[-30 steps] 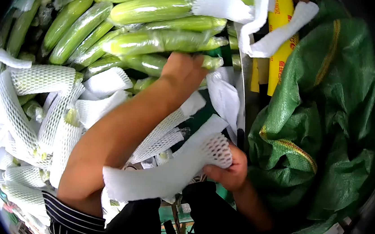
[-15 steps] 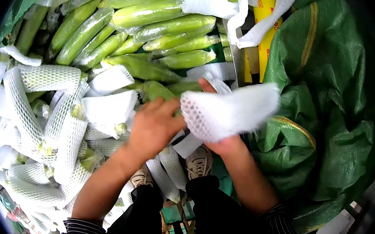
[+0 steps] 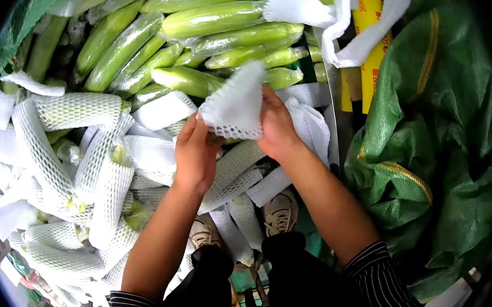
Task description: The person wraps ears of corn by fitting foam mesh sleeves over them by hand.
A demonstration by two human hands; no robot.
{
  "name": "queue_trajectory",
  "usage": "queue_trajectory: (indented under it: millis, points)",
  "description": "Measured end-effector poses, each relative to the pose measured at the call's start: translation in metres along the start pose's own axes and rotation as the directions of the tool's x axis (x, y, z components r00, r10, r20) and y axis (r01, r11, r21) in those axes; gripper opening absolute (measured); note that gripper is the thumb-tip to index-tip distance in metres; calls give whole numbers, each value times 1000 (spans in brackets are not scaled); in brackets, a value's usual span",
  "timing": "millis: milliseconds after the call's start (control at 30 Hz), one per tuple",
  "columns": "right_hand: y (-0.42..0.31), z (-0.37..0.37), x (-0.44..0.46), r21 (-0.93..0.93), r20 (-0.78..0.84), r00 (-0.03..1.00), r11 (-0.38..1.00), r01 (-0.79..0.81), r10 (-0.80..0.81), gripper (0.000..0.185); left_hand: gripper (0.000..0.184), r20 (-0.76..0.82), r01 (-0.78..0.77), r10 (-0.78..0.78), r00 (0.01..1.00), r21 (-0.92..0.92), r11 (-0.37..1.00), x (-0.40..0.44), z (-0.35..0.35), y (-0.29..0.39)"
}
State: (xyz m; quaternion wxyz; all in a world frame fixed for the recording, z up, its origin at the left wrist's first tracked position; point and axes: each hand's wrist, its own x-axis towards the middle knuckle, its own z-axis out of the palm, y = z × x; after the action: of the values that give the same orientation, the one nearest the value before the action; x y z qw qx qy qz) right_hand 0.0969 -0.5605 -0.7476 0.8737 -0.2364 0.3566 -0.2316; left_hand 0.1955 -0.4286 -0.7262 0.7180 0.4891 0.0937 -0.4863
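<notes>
A white foam net sleeve [image 3: 236, 102] is stretched between my two hands, its wider meshed edge toward me. My left hand [image 3: 197, 152] pinches its left corner with thumb and fingers. On its right side my right hand [image 3: 277, 124] grips the edge. Whether a vegetable is inside the sleeve cannot be seen. Just behind it lie several green, film-wrapped long vegetables [image 3: 211, 20]. To the left of my left hand are several vegetables in white net sleeves [image 3: 112, 200].
Green woven sacking [image 3: 453, 150] fills the right side. A yellow printed roll [image 3: 369, 47] and hanging white foam strips [image 3: 372, 38] are at the upper right. Flat foam sleeves [image 3: 308, 124] lie right of my hands. My shoes [image 3: 280, 213] are below.
My right hand has brought the foam sleeve left from over the sacking, and it now points upward. My left hand, earlier among the vegetables, has taken hold of its edge.
</notes>
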Motion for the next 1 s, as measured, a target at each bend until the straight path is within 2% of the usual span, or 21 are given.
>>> queue_trajectory:
  millis: [33,67,100,133,200,233,267,367,433,500,533,600,667,733,767,833,867,900,933,967,1000]
  points:
    - [7,-5,5,-127,-62,998,992,6,-14,26,26,-155,83,-33,987,325,942,14,-3,-3]
    - [14,-10,11,-250,-124,991,968,12,-44,23,26,-69,-88,171,983,641,762,30,-13,-12]
    - [25,-22,21,-431,-42,975,884,180,-219,24,26,86,-231,319,944,862,452,44,-28,-25]
    - [36,-34,33,-576,70,928,745,337,-366,28,27,281,-328,391,877,943,60,58,-44,-35]
    - [37,-29,30,-847,237,821,303,437,-520,39,25,279,-377,307,910,865,331,61,-38,-30]
    - [39,-23,26,-862,184,821,312,399,-541,37,24,277,-373,264,924,806,460,61,-32,-25]
    - [43,-20,27,-872,138,817,323,368,-559,35,24,128,-224,211,969,815,534,60,-26,-20]
    - [57,-35,32,-814,-48,906,541,209,-422,25,28,-241,183,-30,970,645,742,47,-5,-8]
    - [45,-18,15,-543,-154,949,826,153,-277,19,29,-80,35,11,997,554,832,29,-5,-2]
    - [3,20,-26,-325,-107,986,942,86,-127,14,28,-28,-54,69,997,362,931,-7,5,8]
    - [2,11,-37,-530,-61,959,823,205,-278,16,27,119,-250,225,967,614,748,-17,-4,1]
    - [3,11,-38,-783,188,836,436,444,-515,23,26,492,-554,379,784,830,70,-25,-35,2]
    - [2,30,-62,-577,-96,984,814,65,-147,24,32,323,-426,384,865,878,219,-30,-37,-5]
    - [6,36,-80,-515,-135,991,855,-71,1,23,45,276,-432,408,870,826,362,-40,-29,-6]
    - [10,41,-85,-471,-55,998,881,-44,20,24,52,269,-460,425,864,765,450,-48,-25,-5]
    - [0,53,-95,-384,80,997,923,12,20,26,45,343,-549,469,814,719,426,-63,-44,-10]
    - [-17,78,-101,-476,143,989,879,30,44,27,42,379,-591,489,786,693,413,-70,-54,-13]
    - [-28,108,-105,-562,199,977,826,46,81,28,39,199,-314,273,941,216,925,-81,-58,-6]
    - [-24,131,-103,-617,360,933,744,257,-24,33,37,190,109,-34,981,-402,909,-91,-60,1]
    - [-19,154,-101,-618,506,853,635,463,-129,40,39,89,-119,135,987,-171,978,-85,-61,-2]
    - [-30,190,-120,-579,489,860,792,196,145,46,41,-15,-296,299,954,108,949,-79,-61,-5]
